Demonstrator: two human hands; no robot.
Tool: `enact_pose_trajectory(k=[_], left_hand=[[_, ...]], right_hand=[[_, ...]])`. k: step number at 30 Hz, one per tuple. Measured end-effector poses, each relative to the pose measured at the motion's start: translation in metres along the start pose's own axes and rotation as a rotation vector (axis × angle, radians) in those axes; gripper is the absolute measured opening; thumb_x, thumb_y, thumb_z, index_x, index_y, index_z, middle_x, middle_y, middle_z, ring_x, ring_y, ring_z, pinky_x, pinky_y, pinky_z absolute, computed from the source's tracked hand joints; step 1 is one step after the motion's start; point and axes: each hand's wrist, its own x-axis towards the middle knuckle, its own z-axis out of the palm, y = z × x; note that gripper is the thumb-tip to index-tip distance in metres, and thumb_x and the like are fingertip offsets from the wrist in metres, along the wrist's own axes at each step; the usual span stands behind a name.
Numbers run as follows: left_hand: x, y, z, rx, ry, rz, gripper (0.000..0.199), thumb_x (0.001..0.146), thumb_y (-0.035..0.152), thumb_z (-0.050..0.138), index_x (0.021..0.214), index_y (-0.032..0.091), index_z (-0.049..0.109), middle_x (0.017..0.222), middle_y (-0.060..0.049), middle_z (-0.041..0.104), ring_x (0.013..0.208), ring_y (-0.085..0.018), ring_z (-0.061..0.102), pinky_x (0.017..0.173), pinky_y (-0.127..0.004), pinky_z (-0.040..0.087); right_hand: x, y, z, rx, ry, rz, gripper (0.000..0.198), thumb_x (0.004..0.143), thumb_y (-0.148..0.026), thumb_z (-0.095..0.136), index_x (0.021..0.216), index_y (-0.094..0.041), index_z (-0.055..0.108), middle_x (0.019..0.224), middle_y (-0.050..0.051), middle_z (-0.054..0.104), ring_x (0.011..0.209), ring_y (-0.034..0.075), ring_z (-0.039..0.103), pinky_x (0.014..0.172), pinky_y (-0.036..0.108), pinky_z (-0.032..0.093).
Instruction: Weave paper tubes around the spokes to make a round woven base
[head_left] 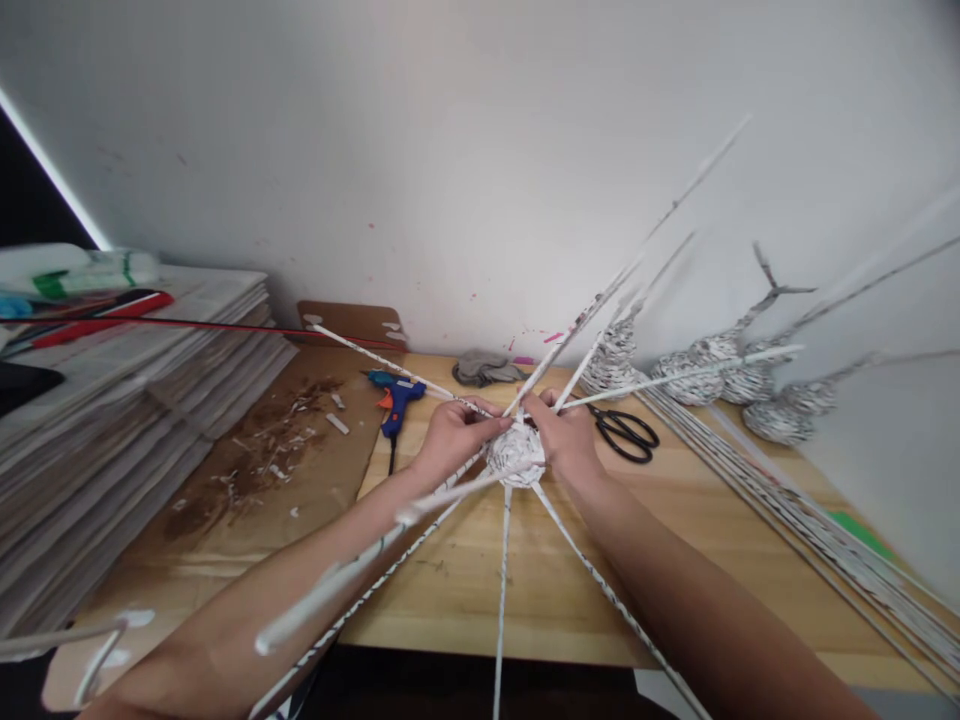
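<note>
A small round piece woven from rolled newspaper is held between my hands above the wooden table. Long paper tubes stick out from it on all sides like spokes. My left hand is closed at its upper left edge, thumb and fingers pinching at the weave near the base of a tube. On the upper right side my right hand is closed too, its fingers bent around the edge and partly hidden by the spokes. Exactly which strand each hand pinches is hard to tell.
A blue glue gun lies left of the weaving; black-handled scissors lie right. Finished woven pieces stand along the wall, beside a bundle of paper tubes. Newspaper stacks rise at left; a grey cloth is behind.
</note>
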Motion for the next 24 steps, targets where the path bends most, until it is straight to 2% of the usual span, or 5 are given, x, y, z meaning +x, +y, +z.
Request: enact_pose_trajectory(k=[6, 11, 14, 19, 24], left_hand=[[-0.002, 0.004, -0.002, 0.12, 0.022, 0.067, 0.025, 0.054, 0.026, 0.087, 0.072, 0.014, 0.074, 0.071, -0.004, 0.073, 0.062, -0.015, 0.064, 0.064, -0.026, 0.049], [-0.006, 0.018, 0.001, 0.143, 0.061, 0.086, 0.018, 0.062, 0.026, 0.081, 0.075, 0.014, 0.076, 0.073, -0.006, 0.075, 0.064, -0.017, 0.065, 0.063, -0.028, 0.05], [-0.008, 0.028, 0.003, 0.198, 0.101, 0.089, 0.014, 0.061, 0.023, 0.08, 0.071, 0.014, 0.075, 0.071, -0.007, 0.074, 0.064, -0.018, 0.065, 0.063, -0.029, 0.051], [-0.007, 0.026, 0.002, 0.276, 0.108, 0.09, 0.014, 0.06, 0.023, 0.079, 0.072, 0.015, 0.076, 0.071, -0.006, 0.074, 0.066, -0.019, 0.066, 0.063, -0.028, 0.051], [-0.002, 0.015, -0.003, 0.093, 0.066, -0.012, 0.016, 0.059, 0.024, 0.08, 0.073, 0.017, 0.076, 0.07, -0.005, 0.073, 0.059, -0.018, 0.063, 0.056, -0.028, 0.049]], right_hand=[[0.001, -0.001, 0.003, 0.16, -0.059, 0.058, 0.035, 0.07, -0.044, 0.073, 0.054, -0.018, 0.058, 0.049, -0.002, 0.054, 0.047, 0.011, 0.047, 0.047, 0.025, 0.036], [-0.005, -0.001, 0.004, 0.296, -0.17, 0.015, 0.023, 0.07, -0.036, 0.077, 0.082, -0.018, 0.069, 0.068, 0.0, 0.066, 0.059, 0.014, 0.058, 0.056, 0.026, 0.044], [-0.01, -0.006, 0.006, 0.351, -0.157, 0.021, 0.029, 0.066, -0.036, 0.082, 0.088, -0.02, 0.069, 0.072, -0.001, 0.067, 0.058, 0.013, 0.058, 0.054, 0.026, 0.044], [-0.015, -0.011, 0.008, 0.347, -0.168, 0.039, 0.029, 0.065, -0.038, 0.083, 0.078, -0.019, 0.065, 0.073, 0.0, 0.066, 0.061, 0.014, 0.059, 0.059, 0.028, 0.047], [-0.019, -0.007, 0.01, 0.327, -0.176, 0.079, 0.031, 0.072, -0.042, 0.076, 0.088, -0.021, 0.06, 0.076, 0.0, 0.066, 0.065, 0.016, 0.061, 0.058, 0.027, 0.047]])
